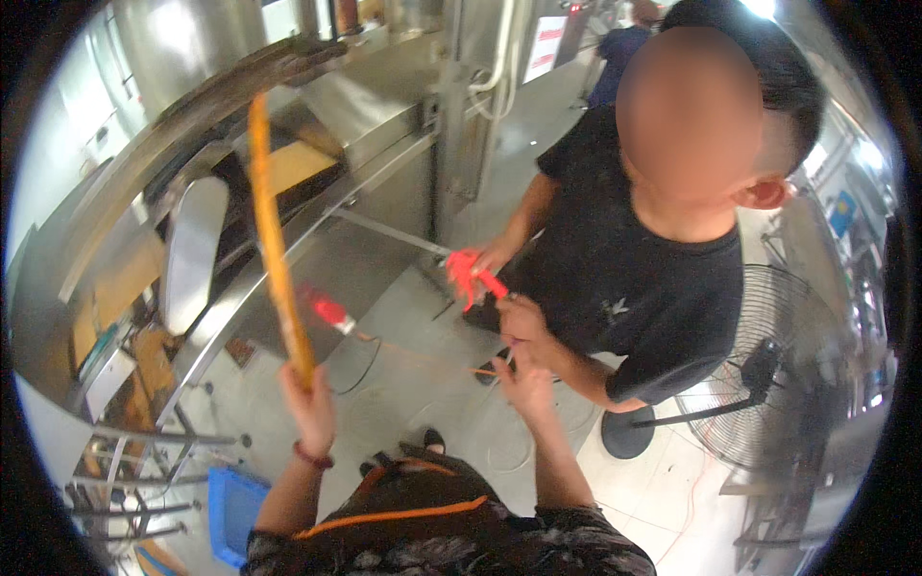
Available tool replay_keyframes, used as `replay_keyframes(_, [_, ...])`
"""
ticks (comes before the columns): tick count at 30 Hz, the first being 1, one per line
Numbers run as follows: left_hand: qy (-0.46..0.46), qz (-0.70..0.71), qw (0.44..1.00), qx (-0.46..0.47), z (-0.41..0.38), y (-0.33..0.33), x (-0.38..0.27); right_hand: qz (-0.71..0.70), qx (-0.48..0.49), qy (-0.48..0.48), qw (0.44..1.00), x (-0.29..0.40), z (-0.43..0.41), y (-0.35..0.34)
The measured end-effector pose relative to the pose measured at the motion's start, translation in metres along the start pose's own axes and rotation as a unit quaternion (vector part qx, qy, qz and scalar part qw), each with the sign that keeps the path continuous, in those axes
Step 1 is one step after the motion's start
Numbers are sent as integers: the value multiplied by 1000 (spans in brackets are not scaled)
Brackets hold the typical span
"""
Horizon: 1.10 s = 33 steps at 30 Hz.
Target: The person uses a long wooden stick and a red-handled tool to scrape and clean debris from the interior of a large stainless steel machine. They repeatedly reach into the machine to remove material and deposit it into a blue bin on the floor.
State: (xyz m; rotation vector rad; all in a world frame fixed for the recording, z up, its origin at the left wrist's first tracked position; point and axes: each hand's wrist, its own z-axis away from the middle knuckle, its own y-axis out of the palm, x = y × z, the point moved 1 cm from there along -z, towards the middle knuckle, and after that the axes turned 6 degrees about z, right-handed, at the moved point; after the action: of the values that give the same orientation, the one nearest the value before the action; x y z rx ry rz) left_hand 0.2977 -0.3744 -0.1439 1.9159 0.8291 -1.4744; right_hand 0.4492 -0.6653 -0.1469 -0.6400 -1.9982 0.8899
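Observation:
My left hand (310,407), with a red band at the wrist, is closed around the lower end of a long yellow-orange stick (274,252) that stands up in front of me. My right hand (527,381) reaches forward beside a co-worker's hand (522,317); blur hides whether it pinches something thin there. The co-worker holds a bright red object (464,272), perhaps a cable reel or plug, in both hands. Between us, a red and white connector (331,311) with a dark cable shows in front of the steel machine.
The co-worker in a black T-shirt (569,288) stands close at the right. A large floor fan (753,367) is behind them. Steel machinery (374,252) fills the left, a blue crate (234,515) lies low left, and thin cables cross the floor.

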Motion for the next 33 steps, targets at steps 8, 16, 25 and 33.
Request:
replay_keyframes(8, [4, 40, 995, 86, 7, 62, 4, -9, 35, 20, 999, -31, 105, -28])
replay_keyframes(16, [4, 200, 972, 125, 16, 81, 19, 69, 162, 322, 930, 6, 266, -63])
replay_keyframes(25, [-36, 99, 989, 104, 38, 53, 86, 116, 250, 347, 897, -1, 364, -61])
replay_keyframes(33, [-216, 137, 952, 169, 137, 69, 78, 83, 336, 319, 882, -52, 394, -70])
